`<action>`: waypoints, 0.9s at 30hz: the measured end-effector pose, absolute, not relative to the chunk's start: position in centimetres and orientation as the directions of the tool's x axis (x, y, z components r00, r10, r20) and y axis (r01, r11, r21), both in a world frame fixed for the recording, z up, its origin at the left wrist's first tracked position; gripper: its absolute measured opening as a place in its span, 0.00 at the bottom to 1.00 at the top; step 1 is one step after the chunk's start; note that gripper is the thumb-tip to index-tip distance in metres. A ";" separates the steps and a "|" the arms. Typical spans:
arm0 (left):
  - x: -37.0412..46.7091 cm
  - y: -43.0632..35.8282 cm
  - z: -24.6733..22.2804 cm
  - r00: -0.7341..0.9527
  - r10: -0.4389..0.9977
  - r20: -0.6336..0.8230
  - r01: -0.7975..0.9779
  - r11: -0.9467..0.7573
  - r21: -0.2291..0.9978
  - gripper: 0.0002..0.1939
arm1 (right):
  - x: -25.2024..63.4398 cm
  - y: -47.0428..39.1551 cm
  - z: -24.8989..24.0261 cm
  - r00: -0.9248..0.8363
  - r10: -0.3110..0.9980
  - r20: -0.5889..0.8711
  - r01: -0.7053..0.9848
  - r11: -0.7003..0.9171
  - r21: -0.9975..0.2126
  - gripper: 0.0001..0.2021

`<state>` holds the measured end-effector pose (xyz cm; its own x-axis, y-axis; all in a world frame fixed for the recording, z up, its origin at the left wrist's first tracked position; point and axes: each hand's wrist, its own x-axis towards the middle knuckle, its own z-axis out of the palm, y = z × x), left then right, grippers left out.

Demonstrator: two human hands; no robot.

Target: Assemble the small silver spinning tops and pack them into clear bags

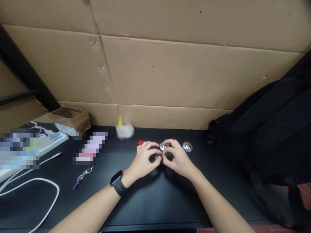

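Left hand (143, 160) and right hand (179, 159) pinch a clear piece (157, 157) between them, likely light and slippery, best edge-held.

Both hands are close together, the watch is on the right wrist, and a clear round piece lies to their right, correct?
No: the head view shows the watch on the left wrist. The rest stands: left hand and right hand close together, clear round piece to their right.
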<state>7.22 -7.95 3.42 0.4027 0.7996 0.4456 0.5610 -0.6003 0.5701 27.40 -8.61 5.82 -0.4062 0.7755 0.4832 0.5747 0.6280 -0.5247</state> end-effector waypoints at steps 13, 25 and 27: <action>6.9 -8.2 3.7 0.436 0.768 0.469 0.495 -0.640 0.588 0.17 | 30.0 -7.4 6.6 -0.310 0.789 0.530 0.660 0.580 -0.478 0.04; 6.2 -7.3 3.8 0.415 0.790 0.451 0.556 -0.613 0.561 0.13 | 32.5 -4.5 3.6 -0.166 0.867 0.469 0.862 0.358 -0.358 0.05; 6.1 -7.2 3.9 0.424 0.783 0.456 0.567 -0.622 0.541 0.11 | 32.7 -4.4 3.4 -0.168 0.871 0.462 0.871 0.350 -0.345 0.05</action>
